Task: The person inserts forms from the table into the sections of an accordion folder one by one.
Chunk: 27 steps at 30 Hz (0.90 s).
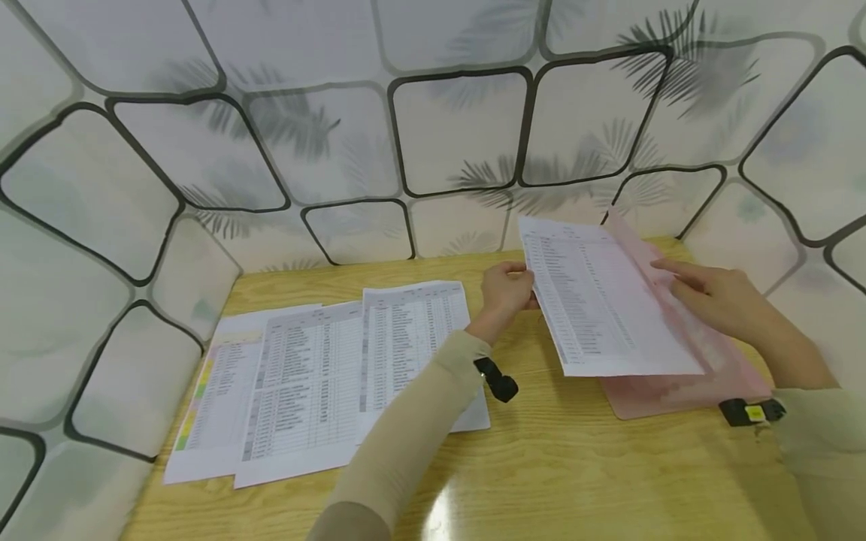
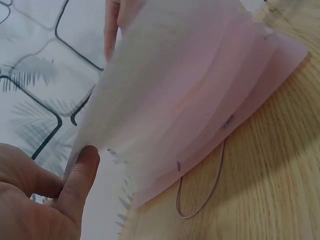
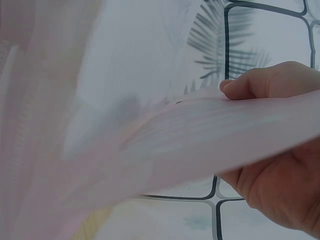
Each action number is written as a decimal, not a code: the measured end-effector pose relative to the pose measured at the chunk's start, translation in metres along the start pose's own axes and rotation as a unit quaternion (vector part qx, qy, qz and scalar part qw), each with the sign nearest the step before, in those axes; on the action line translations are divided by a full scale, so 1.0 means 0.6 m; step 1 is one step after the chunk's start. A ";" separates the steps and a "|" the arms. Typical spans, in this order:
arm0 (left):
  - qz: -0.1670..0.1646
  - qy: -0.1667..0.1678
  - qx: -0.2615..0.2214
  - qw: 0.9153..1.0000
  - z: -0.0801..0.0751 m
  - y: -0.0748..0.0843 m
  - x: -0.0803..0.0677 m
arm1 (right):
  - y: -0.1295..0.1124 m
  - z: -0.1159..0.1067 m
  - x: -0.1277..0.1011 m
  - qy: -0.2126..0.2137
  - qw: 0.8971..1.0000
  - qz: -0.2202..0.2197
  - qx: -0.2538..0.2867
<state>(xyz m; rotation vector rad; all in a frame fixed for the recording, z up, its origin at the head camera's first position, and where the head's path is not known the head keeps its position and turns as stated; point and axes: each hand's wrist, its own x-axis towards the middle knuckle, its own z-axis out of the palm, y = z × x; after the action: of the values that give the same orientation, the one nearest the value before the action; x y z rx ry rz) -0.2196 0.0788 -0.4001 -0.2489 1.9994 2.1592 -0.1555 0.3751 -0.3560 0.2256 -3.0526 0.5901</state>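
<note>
My left hand (image 1: 507,289) pinches the left edge of a printed sheet (image 1: 595,300), thumb on one side and fingers on the other. The sheet is tilted upright and overlaps a pink expanding folder (image 1: 676,394) on the table's right part. My right hand (image 1: 724,297) grips the folder's raised cover; in the right wrist view the pink cover (image 3: 200,140) passes between thumb and fingers. The left wrist view shows the folder's fanned pink layers (image 2: 215,100) and a thin cord loop (image 2: 185,217) hanging from its edge. The sheet's lower right part lies against the folder's pink layers.
Several printed sheets lie overlapping on the left half of the wooden table (image 1: 541,481): a colour-marked sheet (image 1: 223,376), a middle table sheet (image 1: 304,383) and a right sheet (image 1: 413,346). A patterned wall covering (image 1: 460,135) encloses the table's back and sides.
</note>
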 end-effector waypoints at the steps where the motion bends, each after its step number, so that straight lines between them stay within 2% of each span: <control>1: 0.002 -0.004 0.011 1.000 0.002 0.000 -0.002 | 0.000 0.000 -0.001 0.003 1.000 -0.001 0.000; 6: 0.000 -0.022 0.028 0.999 0.015 -0.004 -0.007 | 0.000 0.002 -0.005 -0.003 1.000 0.010 0.003; 10: -0.008 -0.039 0.004 0.999 0.023 -0.007 -0.005 | -0.001 0.003 -0.007 -0.005 1.000 0.014 0.005; 15: -0.030 -0.091 -0.037 0.995 0.031 -0.012 0.000 | -0.002 0.001 -0.010 0.000 1.000 0.017 0.010; 18: -0.032 -0.110 -0.053 0.992 0.036 -0.017 0.002 | -0.001 0.000 -0.010 0.001 1.000 0.018 0.010; 27: -0.034 -0.094 -0.067 0.993 0.061 -0.032 0.002 | -0.004 0.001 -0.010 0.004 1.000 0.018 0.016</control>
<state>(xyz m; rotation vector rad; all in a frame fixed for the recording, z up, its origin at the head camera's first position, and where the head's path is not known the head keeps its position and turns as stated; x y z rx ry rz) -0.2155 0.1170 -0.4162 -0.1238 1.7246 2.1873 -0.1490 0.3734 -0.3556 0.1701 -3.0472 0.6390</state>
